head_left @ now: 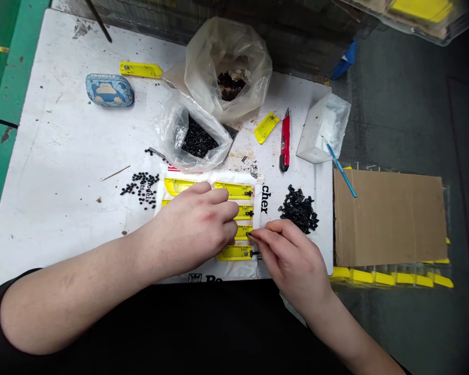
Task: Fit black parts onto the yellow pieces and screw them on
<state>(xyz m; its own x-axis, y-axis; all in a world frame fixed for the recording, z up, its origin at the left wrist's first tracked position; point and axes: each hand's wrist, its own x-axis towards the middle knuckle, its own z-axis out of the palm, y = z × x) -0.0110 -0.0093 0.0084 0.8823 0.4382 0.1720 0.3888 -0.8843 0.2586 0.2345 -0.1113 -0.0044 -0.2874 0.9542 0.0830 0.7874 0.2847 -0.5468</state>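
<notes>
Several yellow plastic pieces [234, 253] lie in two columns on a white printed bag. My left hand [197, 224] is curled over them, hiding the middle of the layout. Its fingertips are out of sight, so whatever they grip cannot be made out. With thumb and forefinger, my right hand [295, 260] pinches a small black plastic part [249, 234] at the right end of one yellow piece. Similar black parts sit at the right ends of the neighbouring pieces. Beyond my right hand is a heap of black parts [299, 210].
Small black round pieces [140, 188] are scattered at left. Behind stand an open bag of black bits [198, 138] and a larger plastic bag [203, 57]. A red utility knife [285, 140], white box [316, 127], blue case [109, 90] and cardboard sheet [391, 216] lie around.
</notes>
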